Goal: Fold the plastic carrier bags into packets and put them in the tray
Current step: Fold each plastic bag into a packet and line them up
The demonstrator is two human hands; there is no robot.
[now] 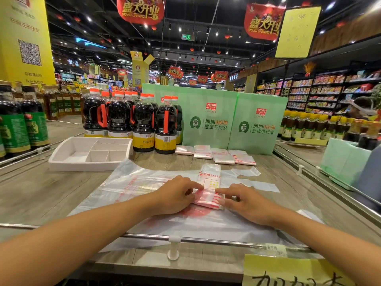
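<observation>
1. Pinching with the left grip [175,196]: thumb and forefinger closed on the near, doubled-over end of the folded bag [209,179].
2. Same story with the right grip [247,203]: forefinger stretched along the fold, thumb tucked at the edge, clamped on that same end from the other side.
3. Looking at a narrow strip here, running straight away between both hands, red print facing up.
4. Lying right on top of a flat bag [134,188], spread wide across the counter [41,188], handles trailing off to the right.
5. Further back, right of centre: a row of packets [203,154], already folded, resting on the counter just in front of tall green boxes [208,120].
6. Back left: a white divided tray [86,166], well apart from the hands, just beside a cluster of dark bottles [143,124] with orange caps.
7. Nearest of all: a metal rail [144,237] along the front edge, under both forearms.
</observation>
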